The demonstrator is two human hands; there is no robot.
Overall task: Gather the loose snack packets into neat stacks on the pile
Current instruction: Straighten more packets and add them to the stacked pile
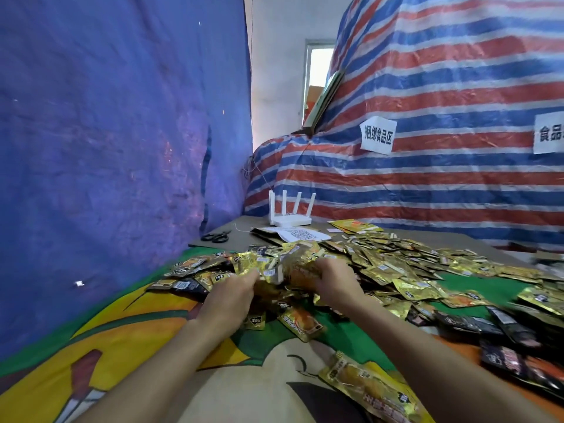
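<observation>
- Both hands are out in the middle of the bench (238, 239), close together, each clamped on one side of the same bunch of gold packets (287, 270).
- The left hand (233, 296) has its fingertips pinched into the bunch's left edge. The right hand (335, 280) is curled over the top right of it.
- The bunch sits right on the near-left end of the pile (396, 261), a big messy spread of gold packets running off toward the far right edge.
- One loose packet (302, 323) lies flat just in front of the hands, between the wrists. Another gold packet (366, 383) is down by the near edge under the right forearm.
- Some black packets (503, 331) are heaped along the right side, touching the gold ones.
- A cartoon cloth (137, 325) in green, yellow and orange covers the near part of the bench.
- At the far edge there's a white router (290, 213) with four antennas up. A QR sheet (300, 234) lies just in front of it, and black scissors (215, 237) sit toward the far left corner.
- There's a blue tarp (106, 148) on the left and a striped tarp (427, 178) behind with a paper label (376, 135) stuck on it.
</observation>
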